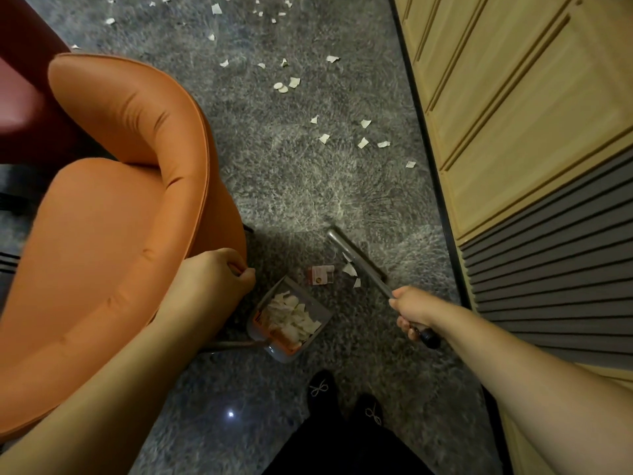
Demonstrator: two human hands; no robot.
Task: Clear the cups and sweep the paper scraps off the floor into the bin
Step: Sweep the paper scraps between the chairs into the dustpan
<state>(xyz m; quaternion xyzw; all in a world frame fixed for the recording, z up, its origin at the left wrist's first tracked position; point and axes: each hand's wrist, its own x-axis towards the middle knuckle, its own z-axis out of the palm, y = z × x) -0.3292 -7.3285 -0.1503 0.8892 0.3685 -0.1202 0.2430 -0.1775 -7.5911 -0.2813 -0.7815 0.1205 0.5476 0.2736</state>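
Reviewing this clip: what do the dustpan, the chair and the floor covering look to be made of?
Dustpan: translucent grey plastic, probably; the paper scraps inside show through its wall. Chair: orange upholstery, smooth matte fabric or faux leather, with piped seams and soft creases. Floor covering: grey shaggy carpet, with fibres lying in swirls.

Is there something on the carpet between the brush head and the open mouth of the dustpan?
Only what is being swept: a small red-and-white wrapper and white scraps lie between the brush and the dustpan. Nothing else.
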